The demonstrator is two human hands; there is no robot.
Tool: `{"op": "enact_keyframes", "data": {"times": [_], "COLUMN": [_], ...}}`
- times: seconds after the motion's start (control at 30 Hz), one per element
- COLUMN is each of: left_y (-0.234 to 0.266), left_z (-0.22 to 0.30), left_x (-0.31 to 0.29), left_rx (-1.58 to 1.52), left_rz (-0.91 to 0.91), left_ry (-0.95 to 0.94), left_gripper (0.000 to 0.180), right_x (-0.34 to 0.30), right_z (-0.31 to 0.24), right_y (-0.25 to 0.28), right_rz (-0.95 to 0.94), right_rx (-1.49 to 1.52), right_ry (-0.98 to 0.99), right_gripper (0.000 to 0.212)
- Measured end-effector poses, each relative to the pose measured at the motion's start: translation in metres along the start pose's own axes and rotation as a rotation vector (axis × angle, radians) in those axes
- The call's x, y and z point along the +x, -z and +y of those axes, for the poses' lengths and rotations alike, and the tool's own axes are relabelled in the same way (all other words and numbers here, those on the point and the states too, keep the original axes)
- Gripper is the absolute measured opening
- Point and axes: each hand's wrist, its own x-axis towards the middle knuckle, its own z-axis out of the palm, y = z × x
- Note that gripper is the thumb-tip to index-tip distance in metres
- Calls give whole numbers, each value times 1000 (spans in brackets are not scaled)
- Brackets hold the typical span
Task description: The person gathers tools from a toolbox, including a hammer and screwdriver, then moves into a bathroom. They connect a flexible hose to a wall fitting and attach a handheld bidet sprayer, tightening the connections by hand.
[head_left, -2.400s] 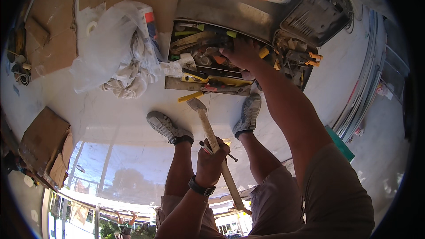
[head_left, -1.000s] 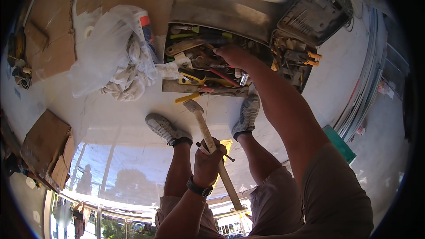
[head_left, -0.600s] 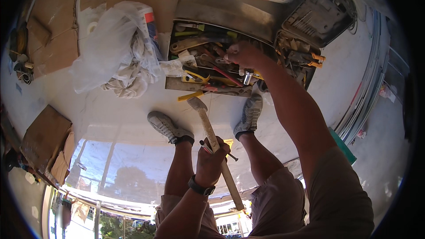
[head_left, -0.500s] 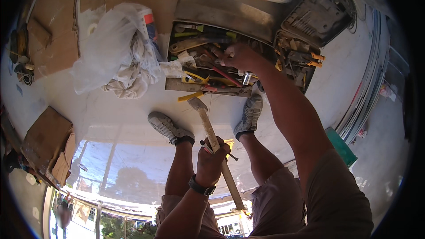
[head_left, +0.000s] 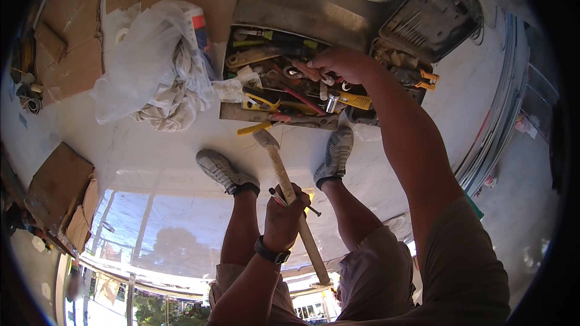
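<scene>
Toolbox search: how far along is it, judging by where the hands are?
Done: the metal toolbox stands open, and the left hand already grips a wooden-handled hammer plus a slim pencil-like item. In hand: the right hand is down among the tools, fingers on a metal piece I cannot identify. Left: nothing has been lifted clear of the box.

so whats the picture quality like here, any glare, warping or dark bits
Head view: strong fisheye, straight edges bow near the dark rim; bright daylight washes out the pale floor, and a glossy patch below mirrors trees and sky. The left hand gripping the wooden hammer and the right hand in the open toolbox are fairly sharp; far corners are black.
</scene>
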Motion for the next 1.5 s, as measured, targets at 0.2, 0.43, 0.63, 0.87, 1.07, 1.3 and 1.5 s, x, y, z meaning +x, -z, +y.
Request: {"op": "enact_keyframes", "data": {"times": [0.2, 0.43, 0.63, 0.87, 1.07, 1.3, 1.5], "left_y": [2, 0, 0, 2, 3, 3, 3], "left_z": [-5, -9, -6, -5, -2, -1, -1], "left_x": [2, 3, 3, 6, 9, 10, 11], "left_rx": [-9, -38, -62, -36, -93, -115, -81], "left_rz": [-7, 6, 8, 30, 41, 53, 48], "left_ry": [-33, -7, 21, -6, -36, 8, 1], "left_gripper": [18, 18, 20, 20, 18, 20, 21], "right_x": [-1, -10, -35, -75, -123, -124, -123], "right_z": [-1, 19, 50, 49, 37, 31, 29], "right_y": [-3, 10, -14, -59, -88, -95, -98], "right_rz": [42, 319, 595, 191, 144, 104, 130], "right_rx": [-4, -536, -71, 544, 513, 532, 517], "right_ry": [-33, 27, -2, -8, 13, 35, 43], "right_gripper": [38, 31, 26, 41, 43, 44, 42]}}
